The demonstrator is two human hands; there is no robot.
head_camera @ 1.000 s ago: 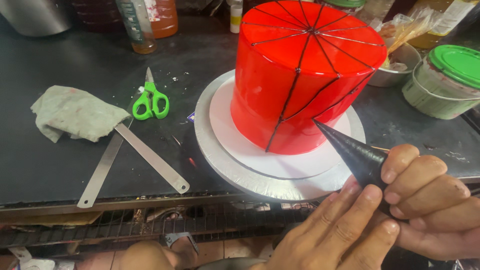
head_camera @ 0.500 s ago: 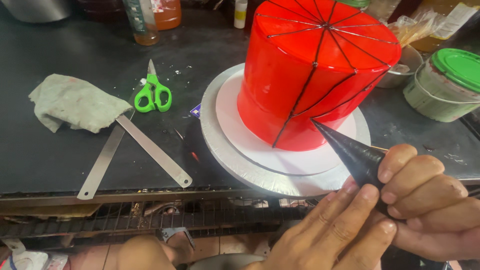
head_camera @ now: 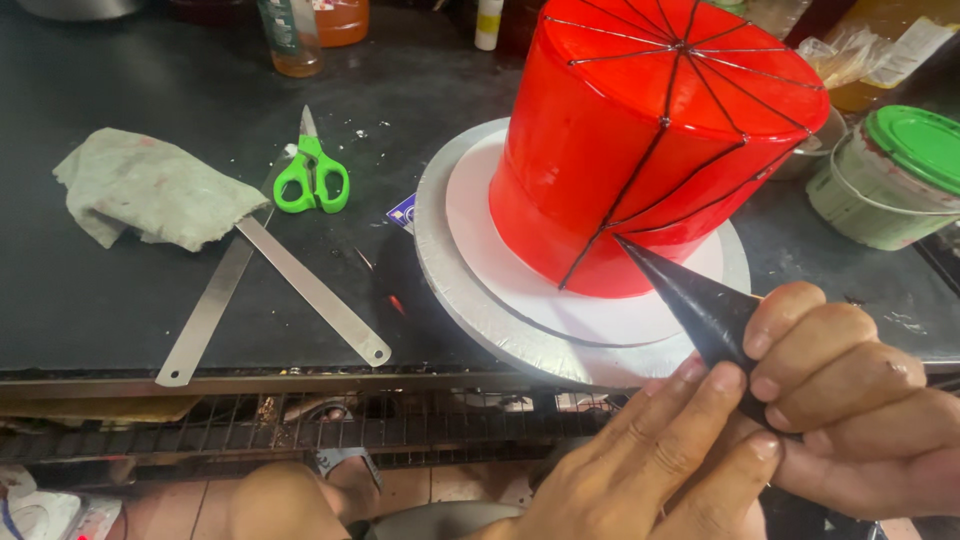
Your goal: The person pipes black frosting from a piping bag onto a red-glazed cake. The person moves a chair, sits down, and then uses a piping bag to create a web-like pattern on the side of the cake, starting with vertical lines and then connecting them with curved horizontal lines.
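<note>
In the head view, a black piping bag [head_camera: 700, 305] is gripped by the right hand [head_camera: 850, 400], whose fingers are wrapped around its wide end; the bag's pointed tip is laid against the lower side of a tall red cake [head_camera: 650, 130], at one of the thin dark lines drawn down from the top centre. The left hand [head_camera: 650, 460] is pressed from below against the bag and the right hand, fingers extended and touching both.

The cake is stood on a white round board [head_camera: 490, 250], which is set on a wider silver cake board [head_camera: 440, 270] on a dark worktop [head_camera: 130, 290]. To the right of the cake, a pale tub with a green lid [head_camera: 890, 175] is seen closed, so its contents cannot be told. Behind it, a small bowl holding crumpled clear plastic [head_camera: 840, 60] is partly hidden. At the top edge, a bottle of amber liquid [head_camera: 290, 35], an orange-filled jar [head_camera: 340, 20] and a small white bottle [head_camera: 488, 22] are cut off by the frame.

To the left, green-handled scissors [head_camera: 313, 175], two crossed metal strips [head_camera: 270, 290] and a crumpled grey cloth [head_camera: 150, 190] are laid on the worktop.
</note>
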